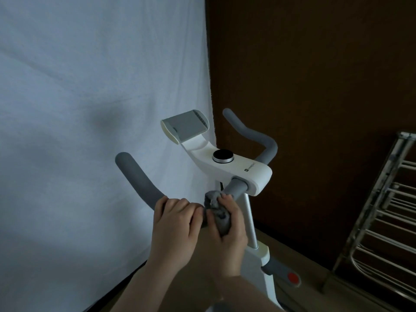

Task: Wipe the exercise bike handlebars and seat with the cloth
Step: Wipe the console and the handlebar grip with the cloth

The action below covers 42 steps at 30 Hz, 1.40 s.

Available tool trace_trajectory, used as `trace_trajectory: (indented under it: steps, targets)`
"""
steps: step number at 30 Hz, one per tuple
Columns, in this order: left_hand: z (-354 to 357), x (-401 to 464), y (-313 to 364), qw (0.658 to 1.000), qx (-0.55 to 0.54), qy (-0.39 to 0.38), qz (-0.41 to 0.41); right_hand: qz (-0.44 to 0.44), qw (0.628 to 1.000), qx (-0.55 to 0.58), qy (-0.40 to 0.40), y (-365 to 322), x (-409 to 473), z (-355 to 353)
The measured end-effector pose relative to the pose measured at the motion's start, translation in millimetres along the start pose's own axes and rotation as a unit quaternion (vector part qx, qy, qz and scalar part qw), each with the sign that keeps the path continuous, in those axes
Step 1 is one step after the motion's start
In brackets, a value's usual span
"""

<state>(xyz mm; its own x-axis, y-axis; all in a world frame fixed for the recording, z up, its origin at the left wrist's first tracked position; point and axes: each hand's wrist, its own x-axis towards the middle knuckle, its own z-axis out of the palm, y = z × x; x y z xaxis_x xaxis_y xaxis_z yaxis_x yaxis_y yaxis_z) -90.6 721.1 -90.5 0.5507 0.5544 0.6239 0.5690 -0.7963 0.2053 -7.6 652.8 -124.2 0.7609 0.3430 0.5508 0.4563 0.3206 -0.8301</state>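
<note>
White fabric backdrop (90, 109): filled the left half of the view, softly creased, matte. Dark brown wall (315, 75): right half, smooth.

Exercise bike (238, 170): white moulded plastic head on a pale metal post, standing centre-right, its front facing far and left towards the backdrop. A round black knob (223, 156) with a silver ring sat on top of the head; a grey ribbed device tray (185, 126) tilted up at the far end.

Metal rack (382, 221): at the right edge, chrome tubes with parallel rungs, leaning.

Handlebars (139, 179): grey, foam-like, tubular; the long axis ran left to right through the head, each end curving up and away. The left horn rose far-left; the right horn (252, 131) curved far behind the head.

Left hand (175, 219): fingers curled over the left bar, gripping it just beside the cloth.

Right hand (229, 226): fingers wrapped round the cloth, holding it on the bar near the head.

Cloth (216, 208): grey, nubbly, bunched into a wad, lying on the near left bar between both hands.

Red button (292, 277): small, round, low on the frame.
</note>
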Motion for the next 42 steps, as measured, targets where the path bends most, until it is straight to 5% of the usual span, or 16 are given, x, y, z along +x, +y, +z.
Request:
trace_trajectory:
  steps: [13, 16, 20, 25, 28, 33, 37, 42]
  targets:
    - [-1, -3, 2, 1.0, 0.001, -0.019, -0.011, -0.028, 0.998, -0.046, -0.008, 5, 10, -4]
    - [-2, -3, 5, 1.0, -0.007, -0.015, -0.016, -0.114, 0.988, -0.068, -0.082, 3, 14, -10]
    - [-1, -5, 3, 1.0, 0.001, -0.02, -0.014, -0.054, 0.989, -0.098, -0.092, 0, 35, -16]
    - [2, -4, 5, 0.999, -0.018, -0.001, -0.026, -0.148, 0.945, -0.199, -0.211, 0, 71, -29]
    - [4, -4, 4, 1.0, -0.013, 0.009, -0.026, -0.102, 0.956, -0.199, -0.191, -7, 76, -25]
    - [4, -5, 4, 0.999, -0.014, 0.019, -0.023, -0.183, 0.921, -0.209, -0.273, -8, 79, -21]
    - [6, -6, 2, 1.0, 0.0, 0.026, -0.014, -0.149, 0.937, -0.215, -0.232, -8, 94, -20]
    - [7, -6, 1, 0.999, -0.009, 0.032, -0.01, -0.117, 0.89, -0.218, -0.382, -17, 105, -24]
